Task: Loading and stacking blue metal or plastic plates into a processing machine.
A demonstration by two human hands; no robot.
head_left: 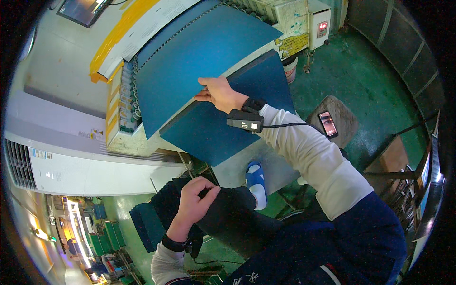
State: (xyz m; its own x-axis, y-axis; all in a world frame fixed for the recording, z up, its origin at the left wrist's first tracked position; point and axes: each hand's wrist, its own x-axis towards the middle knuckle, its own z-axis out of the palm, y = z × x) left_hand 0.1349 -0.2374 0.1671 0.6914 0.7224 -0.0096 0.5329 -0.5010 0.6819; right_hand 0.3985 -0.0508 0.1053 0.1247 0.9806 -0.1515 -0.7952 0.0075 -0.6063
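Green floor (pixel 380 71) around, worn pale machine (pixel 290 18) w/ blue sheet (pixel 204 52) on top. R grip (pixel 223 92) part-curled at sheet's near edge, touching; can't tell if pinching. Dark-blue sheet stack (pixel 204 130) just under R grip. L grip (pixel 194 202) well apart, lower L, loosely curled; can't tell if fully closed.

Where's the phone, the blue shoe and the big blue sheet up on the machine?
Phone (pixel 327 124): head view, on its lit screen.
Blue shoe (pixel 255 180): head view, on its blue upper.
Big blue sheet (pixel 199 53): head view, on the middle of its flat top.
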